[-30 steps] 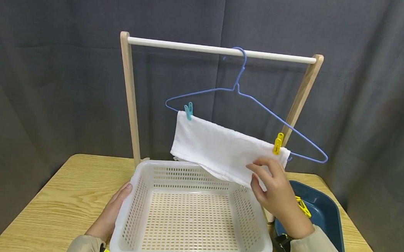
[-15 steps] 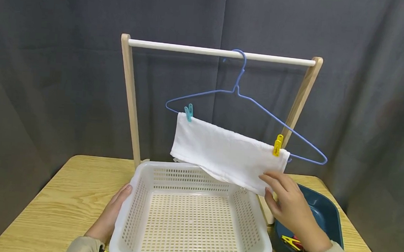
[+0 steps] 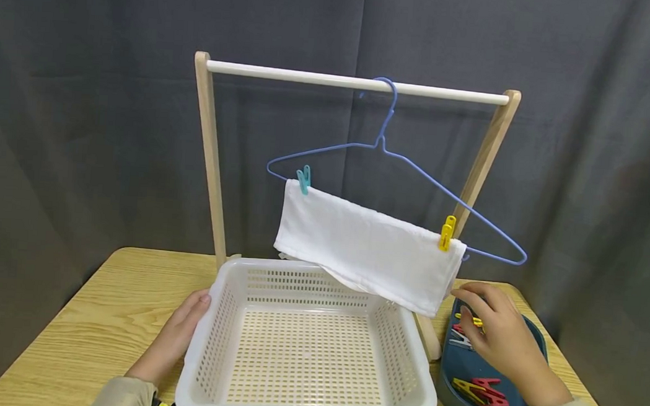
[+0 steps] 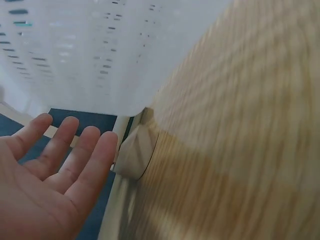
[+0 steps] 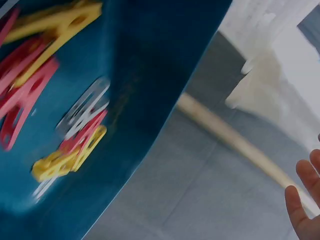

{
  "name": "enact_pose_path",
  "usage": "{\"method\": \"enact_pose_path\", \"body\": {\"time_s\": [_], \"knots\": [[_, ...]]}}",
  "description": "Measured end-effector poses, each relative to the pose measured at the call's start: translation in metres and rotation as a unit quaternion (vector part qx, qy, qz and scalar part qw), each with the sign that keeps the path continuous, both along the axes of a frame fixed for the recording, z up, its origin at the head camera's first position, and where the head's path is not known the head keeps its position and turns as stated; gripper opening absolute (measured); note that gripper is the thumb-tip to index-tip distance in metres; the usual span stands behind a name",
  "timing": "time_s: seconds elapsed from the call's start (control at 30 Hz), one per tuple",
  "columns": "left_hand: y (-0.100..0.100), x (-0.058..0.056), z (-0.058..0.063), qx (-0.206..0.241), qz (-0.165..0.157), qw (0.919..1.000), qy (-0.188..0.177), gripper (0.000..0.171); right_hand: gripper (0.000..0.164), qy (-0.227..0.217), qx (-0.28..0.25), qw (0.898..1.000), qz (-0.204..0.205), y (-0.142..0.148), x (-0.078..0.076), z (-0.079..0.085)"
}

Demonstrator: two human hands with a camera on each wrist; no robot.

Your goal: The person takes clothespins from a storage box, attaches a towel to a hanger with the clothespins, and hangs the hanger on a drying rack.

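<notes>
A white cloth [image 3: 367,246] hangs from a blue hanger [image 3: 334,146], held by a teal clothespin [image 3: 303,180] at its left and a yellow clothespin [image 3: 446,233] at its right. The cloth slopes down to the right. My left hand [image 3: 174,330] is at the left rim of a white perforated basket [image 3: 198,350]; in the left wrist view its fingers [image 4: 90,165] are extended and grip nothing. Over a dark blue tray [image 3: 540,340], just right of the cloth's lower corner, my right hand [image 3: 509,341] holds nothing, its fingers loosely bent.
A wooden rack with a white rail [image 3: 288,75] carries the hanger. Inside the tray lie several red, yellow and grey clothespins [image 3: 489,393]. The basket stands on a wooden table [image 3: 95,313], with dark curtains [image 3: 112,121] behind.
My right hand has moved away from the cloth, right and downward, to above the tray, uncovering more clothespins. My left hand has slid slightly left at the basket; the cloth hangs as before.
</notes>
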State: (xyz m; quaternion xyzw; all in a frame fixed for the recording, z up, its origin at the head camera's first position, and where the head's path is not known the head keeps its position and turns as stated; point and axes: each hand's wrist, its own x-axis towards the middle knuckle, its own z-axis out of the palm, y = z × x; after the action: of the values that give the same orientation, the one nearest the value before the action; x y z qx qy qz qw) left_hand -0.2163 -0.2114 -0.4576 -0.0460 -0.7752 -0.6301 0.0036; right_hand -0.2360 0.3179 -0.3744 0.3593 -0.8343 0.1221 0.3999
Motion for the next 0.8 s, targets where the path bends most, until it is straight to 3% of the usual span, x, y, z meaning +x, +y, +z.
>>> {"method": "enact_pose_path", "body": {"time_s": [0.17, 0.3, 0.43, 0.6, 0.7, 0.8], "knots": [[-0.007, -0.003, 0.004, -0.031, -0.023, 0.9990, 0.025, 0.050, 0.020, -0.027, 0.006, 1.000, -0.014, 0.021, -0.010, 0.003], [-0.011, -0.006, 0.009, -0.065, -0.045, 0.9964, 0.031, 0.049, 0.042, -0.090, 0.009, 0.994, -0.054, 0.034, -0.017, 0.007], [-0.016, -0.008, 0.016, -0.132, -0.048, 0.9891, 0.044, 0.046, 0.045, -0.162, 0.009, 0.982, -0.095, 0.042, -0.029, 0.009], [-0.025, -0.013, 0.028, -0.227, -0.052, 0.9679, 0.094, 0.039, 0.045, -0.222, 0.010, 0.966, -0.133, 0.052, -0.046, 0.013], [-0.034, -0.019, 0.036, -0.259, -0.064, 0.9597, 0.090, 0.037, 0.050, -0.265, 0.018, 0.951, -0.158, 0.056, -0.055, 0.016], [-0.047, -0.026, 0.040, -0.303, -0.085, 0.9462, 0.076, 0.038, 0.054, -0.307, 0.038, 0.932, -0.191, 0.061, -0.065, 0.020]]}}
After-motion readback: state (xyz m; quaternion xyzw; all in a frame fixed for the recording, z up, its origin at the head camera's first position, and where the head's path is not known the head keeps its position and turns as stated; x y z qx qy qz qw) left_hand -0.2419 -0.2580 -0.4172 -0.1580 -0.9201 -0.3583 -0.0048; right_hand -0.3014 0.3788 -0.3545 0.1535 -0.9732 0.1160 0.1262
